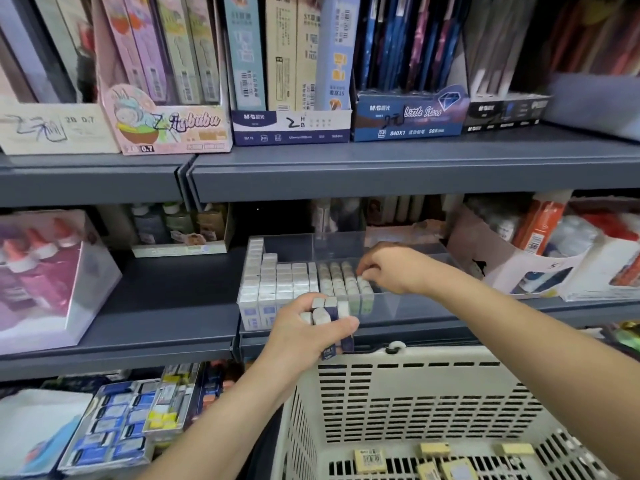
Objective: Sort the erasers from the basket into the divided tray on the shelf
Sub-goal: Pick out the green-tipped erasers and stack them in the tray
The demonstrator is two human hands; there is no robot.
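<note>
Nearest, the basket point(415, 393) is sitting just below the shelf edge, with yellow erasers point(370, 460) lying loose on its floor. Above its rim, the left hand point(304, 337) is gripping a bundle of erasers point(325, 315). The thumb is lying across the front, and one sleeved piece is hanging lower than the rest. Beyond it, the right hand point(391, 268) is reaching into the clear tray point(398, 306) on the shelf point(166, 306). Its curled fingertips are pinching a single eraser point(363, 284) at the end of the upright rows already filling the tray.

Risks, as judged:
- The low-hanging piece is looking loosely held. Any easing of the thumb could be dropping it into the basket or past the shelf lip.
- Seating the single eraser crookedly could be tipping the neighbouring rows.
- Yellow and white kinds could be getting mixed in one compartment.
</note>
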